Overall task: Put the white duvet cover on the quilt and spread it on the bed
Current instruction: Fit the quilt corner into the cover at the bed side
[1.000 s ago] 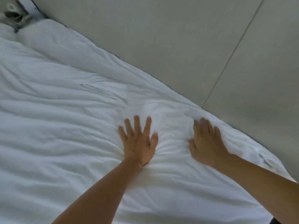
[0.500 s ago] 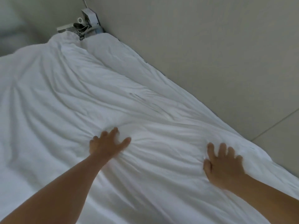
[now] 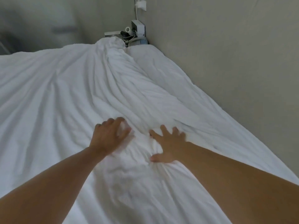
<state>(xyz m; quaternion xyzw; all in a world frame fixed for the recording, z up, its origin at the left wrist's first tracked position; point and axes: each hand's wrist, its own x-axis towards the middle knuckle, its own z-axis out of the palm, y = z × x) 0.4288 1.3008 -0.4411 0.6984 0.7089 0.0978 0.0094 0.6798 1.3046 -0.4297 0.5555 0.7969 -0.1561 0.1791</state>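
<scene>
The white duvet cover (image 3: 77,97), with the quilt inside it, lies wrinkled across the whole bed, long folds running toward the far corner. My left hand (image 3: 108,136) is in the middle of it, blurred, fingers and thumb curled round a raised fold of the fabric. Just to its right, my right hand (image 3: 169,144) presses down on the cover with fingers spread and straight. A bunched ridge of cloth lies between and below the two hands.
A grey wall (image 3: 226,54) runs close along the bed's right edge. At the far corner stands a small bedside stand (image 3: 134,33) with a white box, cables and small items; a plug and cord (image 3: 141,4) hang on the wall above it.
My view has swung up toward the far corner. The right hand slid left, close to the left hand. The left hand went from flat to curled on the fabric.
</scene>
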